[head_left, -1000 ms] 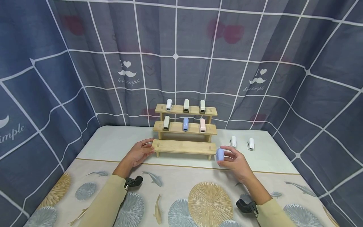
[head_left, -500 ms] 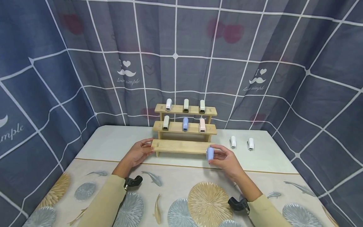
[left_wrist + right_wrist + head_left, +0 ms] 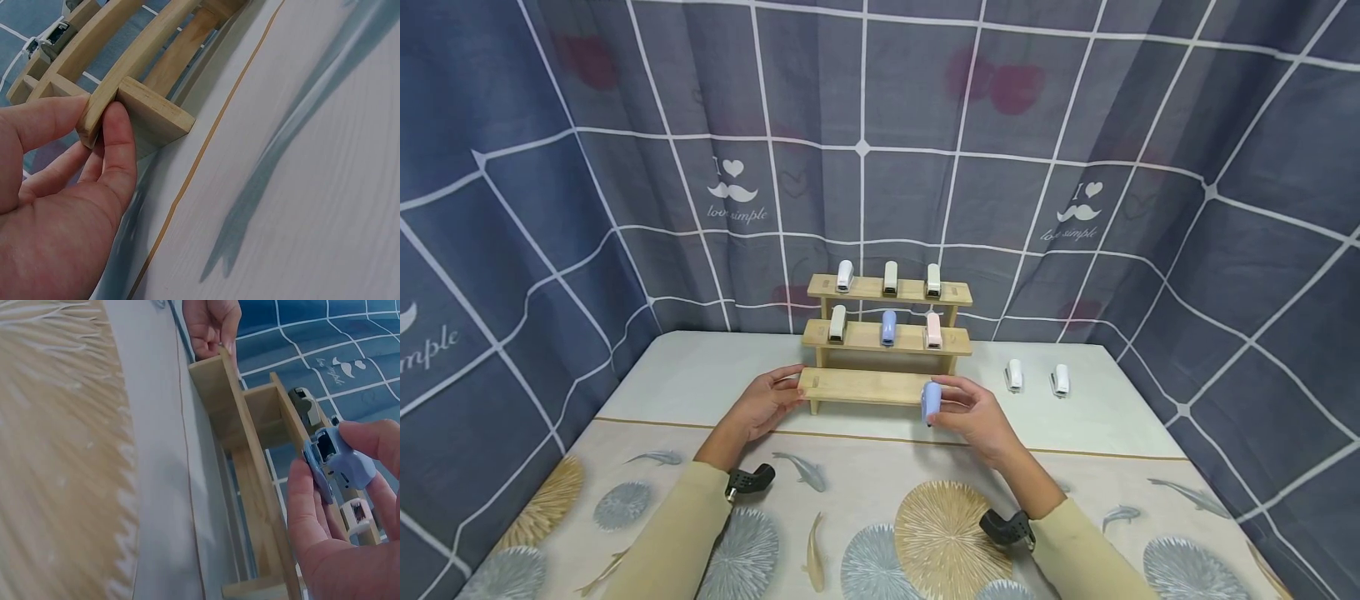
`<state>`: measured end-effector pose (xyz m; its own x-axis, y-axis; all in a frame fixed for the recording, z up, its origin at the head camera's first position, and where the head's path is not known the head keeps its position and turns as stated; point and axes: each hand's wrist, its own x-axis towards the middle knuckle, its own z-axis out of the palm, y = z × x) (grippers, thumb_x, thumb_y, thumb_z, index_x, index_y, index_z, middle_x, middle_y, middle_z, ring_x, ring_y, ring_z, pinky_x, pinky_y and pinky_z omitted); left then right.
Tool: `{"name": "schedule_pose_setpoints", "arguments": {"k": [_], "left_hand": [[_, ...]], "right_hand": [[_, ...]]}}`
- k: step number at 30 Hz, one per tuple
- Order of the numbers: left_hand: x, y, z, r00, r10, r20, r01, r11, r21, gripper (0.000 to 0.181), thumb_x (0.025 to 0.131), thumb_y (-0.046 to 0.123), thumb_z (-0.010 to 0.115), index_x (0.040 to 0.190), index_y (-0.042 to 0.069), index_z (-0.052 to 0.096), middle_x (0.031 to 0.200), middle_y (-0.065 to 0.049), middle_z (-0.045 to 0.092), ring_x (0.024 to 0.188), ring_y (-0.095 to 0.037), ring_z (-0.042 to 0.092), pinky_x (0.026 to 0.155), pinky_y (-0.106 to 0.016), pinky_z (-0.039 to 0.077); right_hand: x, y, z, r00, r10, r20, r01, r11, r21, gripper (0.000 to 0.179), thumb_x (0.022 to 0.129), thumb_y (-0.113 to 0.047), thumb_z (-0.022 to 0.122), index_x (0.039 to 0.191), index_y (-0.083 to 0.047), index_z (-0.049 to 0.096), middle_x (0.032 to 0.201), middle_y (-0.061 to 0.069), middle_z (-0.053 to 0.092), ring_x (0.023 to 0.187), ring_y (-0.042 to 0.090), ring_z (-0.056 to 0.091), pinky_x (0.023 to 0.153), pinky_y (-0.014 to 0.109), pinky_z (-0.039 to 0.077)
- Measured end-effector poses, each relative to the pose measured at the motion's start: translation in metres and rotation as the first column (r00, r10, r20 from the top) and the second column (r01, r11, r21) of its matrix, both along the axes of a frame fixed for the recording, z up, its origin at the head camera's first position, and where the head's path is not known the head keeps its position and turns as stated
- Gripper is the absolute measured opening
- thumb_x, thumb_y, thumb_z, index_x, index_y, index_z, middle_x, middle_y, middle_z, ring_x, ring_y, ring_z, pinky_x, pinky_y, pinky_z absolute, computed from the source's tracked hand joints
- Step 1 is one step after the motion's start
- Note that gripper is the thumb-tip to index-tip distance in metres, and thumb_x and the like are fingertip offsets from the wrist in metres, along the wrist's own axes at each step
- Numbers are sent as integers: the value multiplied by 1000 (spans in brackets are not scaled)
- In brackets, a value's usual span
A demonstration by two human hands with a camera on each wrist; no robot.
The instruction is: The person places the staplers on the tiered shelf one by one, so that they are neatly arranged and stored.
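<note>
Your left hand (image 3: 767,406) pinches the left end of the lowest shelf (image 3: 857,387) of a wooden stand (image 3: 910,337); your right hand (image 3: 976,418), near the shelf's right end, grasps a blue stapler (image 3: 931,402).

A blue-grey curtain (image 3: 895,92) with a white grid fills the upper frame, bearing a white moustache print (image 3: 732,192) left of centre and faded red patches (image 3: 1017,89) higher up. Across the bottom, a pale tablecloth (image 3: 850,479) shows a gold medallion (image 3: 943,533) at lower centre and a grey fish print (image 3: 805,472) farther left.
</note>
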<state>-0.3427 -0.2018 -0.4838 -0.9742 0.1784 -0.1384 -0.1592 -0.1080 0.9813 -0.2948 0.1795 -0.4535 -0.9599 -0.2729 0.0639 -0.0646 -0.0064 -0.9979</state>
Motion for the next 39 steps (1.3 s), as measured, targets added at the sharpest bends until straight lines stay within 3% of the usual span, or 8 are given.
{"name": "schedule_pose_setpoints", "arguments": {"k": [10,20,31,39], "left_hand": [[0,-1,1,1000,-19,-22,19,1000,14,66,98,-10,57,158,-5,30,111,-2,62,93,-8,68,86,-21,60],[-1,-3,-2,1000,-20,-21,20,1000,7,65,98,-9,57,157,-4,31,115,-5,62,94,-8,68,87,-21,60],[-1,-3,-2,999,-24,-21,24,1000,17,65,98,-9,57,157,-5,31,114,-5,63,95,-8,68,87,-21,61],[-1,-2,0,1000,-24,-15,24,1000,12,65,98,-10,56,157,-5,31,113,-4,62,94,-8,68,86,-21,60]], "right_hand": [[-7,-23,5,999,50,14,-50,999,12,73,81,6,80,147,2,49,137,25,56,105,18,70,85,34,63],[-16,-55,7,997,70,13,-71,997,42,64,77,2,85,137,-7,63,133,22,63,103,20,72,85,33,63],[-30,-90,5,993,120,-18,-119,991,63,60,82,-2,84,138,-10,64,133,20,66,112,29,71,87,36,63],[-40,-113,6,991,131,-19,-129,988,81,60,81,-7,86,138,-13,65,130,17,68,107,25,72,86,37,64]]}}
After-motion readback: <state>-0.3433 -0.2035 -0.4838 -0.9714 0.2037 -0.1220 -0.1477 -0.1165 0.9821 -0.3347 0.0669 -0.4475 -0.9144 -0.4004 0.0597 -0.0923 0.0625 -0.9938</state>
